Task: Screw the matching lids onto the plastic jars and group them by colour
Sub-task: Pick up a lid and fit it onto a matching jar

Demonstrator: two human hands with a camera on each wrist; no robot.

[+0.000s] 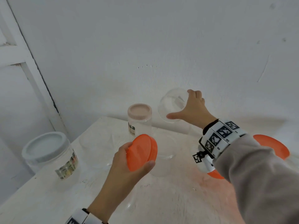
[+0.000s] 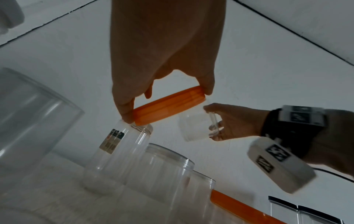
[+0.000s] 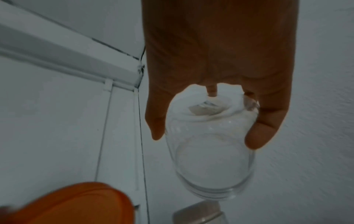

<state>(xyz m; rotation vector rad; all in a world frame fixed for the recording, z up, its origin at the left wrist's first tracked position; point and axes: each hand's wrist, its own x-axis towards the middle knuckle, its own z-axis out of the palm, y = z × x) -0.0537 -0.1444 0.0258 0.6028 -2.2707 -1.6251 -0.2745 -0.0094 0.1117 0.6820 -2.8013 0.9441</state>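
My left hand (image 1: 129, 159) grips an orange lid (image 1: 142, 151) by its rim, held above the table; the left wrist view shows thumb and fingers pinching the orange lid (image 2: 168, 105) edge-on. My right hand (image 1: 189, 107) holds a clear lidless jar (image 1: 173, 105) in the air near the wall, tilted, its mouth toward me. In the right wrist view my fingers wrap that clear jar (image 3: 208, 145) near its base, and the orange lid (image 3: 76, 203) shows at the lower left.
On the white table (image 1: 169, 199) stand a tall jar with a pink lid (image 1: 140, 120), a wide jar with a grey lid (image 1: 50, 152) at the left edge, and clear open jars (image 1: 163, 152). Another orange lid (image 1: 271, 146) lies behind my right arm. The wall is close behind.
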